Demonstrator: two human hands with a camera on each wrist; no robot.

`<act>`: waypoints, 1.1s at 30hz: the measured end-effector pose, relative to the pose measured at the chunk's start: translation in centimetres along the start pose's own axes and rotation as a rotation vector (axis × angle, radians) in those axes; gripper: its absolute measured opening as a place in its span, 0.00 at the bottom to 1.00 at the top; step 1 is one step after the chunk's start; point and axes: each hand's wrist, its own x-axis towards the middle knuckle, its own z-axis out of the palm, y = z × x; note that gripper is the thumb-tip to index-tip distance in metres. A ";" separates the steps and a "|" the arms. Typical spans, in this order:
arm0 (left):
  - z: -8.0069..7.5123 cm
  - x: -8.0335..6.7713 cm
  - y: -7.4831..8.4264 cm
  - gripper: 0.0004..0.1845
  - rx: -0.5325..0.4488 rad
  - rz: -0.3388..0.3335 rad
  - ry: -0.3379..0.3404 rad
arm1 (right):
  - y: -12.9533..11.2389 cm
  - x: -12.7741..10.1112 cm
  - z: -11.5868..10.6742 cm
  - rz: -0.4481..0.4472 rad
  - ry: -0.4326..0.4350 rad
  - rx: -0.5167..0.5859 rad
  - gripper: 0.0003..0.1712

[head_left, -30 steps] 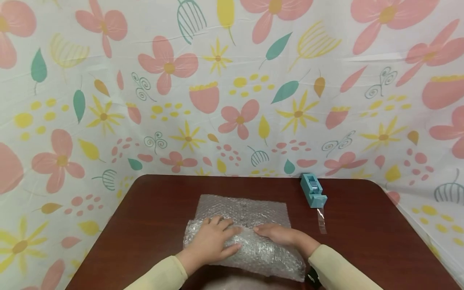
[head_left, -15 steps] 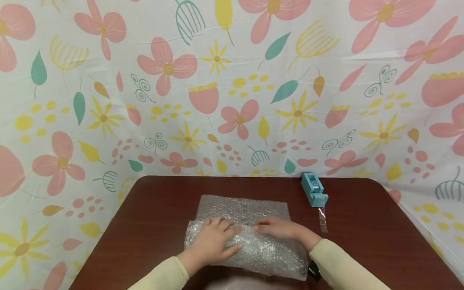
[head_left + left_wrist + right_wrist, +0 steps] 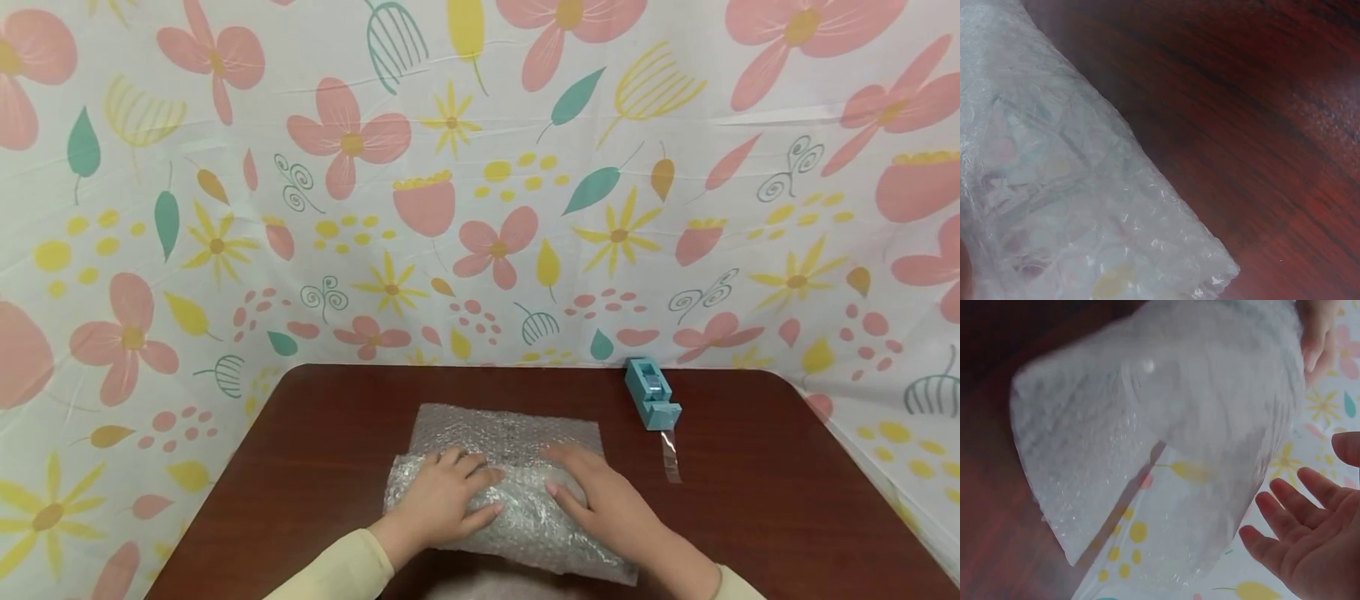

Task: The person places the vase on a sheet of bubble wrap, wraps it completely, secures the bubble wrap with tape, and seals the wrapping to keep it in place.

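A sheet of clear bubble wrap (image 3: 528,529) lies on the table, its near part folded over into a loose roll and its far part (image 3: 502,429) flat. My left hand (image 3: 441,500) rests on the roll's left side, fingers spread and thumb pointing right. Over the right side is my right hand (image 3: 615,510), thumb and fingers apart. The right wrist view shows that hand (image 3: 1313,537) with fingers extended and a gap between it and the wrap (image 3: 1210,381). Only the roll's end (image 3: 1085,187) and a sliver of skin appear in the left wrist view. What the roll encloses is hidden.
A light blue tape dispenser (image 3: 649,393) stands at the back right of the dark wooden table (image 3: 330,417), with a strip of tape (image 3: 671,458) hanging from it towards me. Flower-patterned cloth (image 3: 495,183) hangs behind the table.
My right hand has let go of the roll's far edge and spread its fingers, its forearm swinging nearer to me. The left hand and the bubble wrap have hardly moved.
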 end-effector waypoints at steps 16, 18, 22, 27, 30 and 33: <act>-0.1 -0.3 0.1 0.22 0.038 0.011 0.030 | 0.6 -0.9 3.4 -0.161 0.013 -0.278 0.60; -0.1 -0.3 0.2 0.22 0.039 0.015 0.042 | 0.7 -0.9 3.6 -0.169 -0.003 -0.268 0.61; 0.0 -0.5 0.3 0.22 0.038 0.014 0.068 | 1.0 -0.7 3.9 -0.197 -0.057 -0.220 0.61; 0.1 -0.8 0.4 0.22 0.068 0.011 0.098 | 1.2 -0.4 3.9 -0.214 -0.120 -0.169 0.60; 0.1 -0.9 0.5 0.23 0.091 0.007 0.101 | 1.3 0.0 3.6 -0.217 -0.166 -0.145 0.59; 0.1 -0.9 0.5 0.23 0.094 0.005 0.100 | 1.4 0.4 3.4 -0.222 -0.201 -0.136 0.59</act>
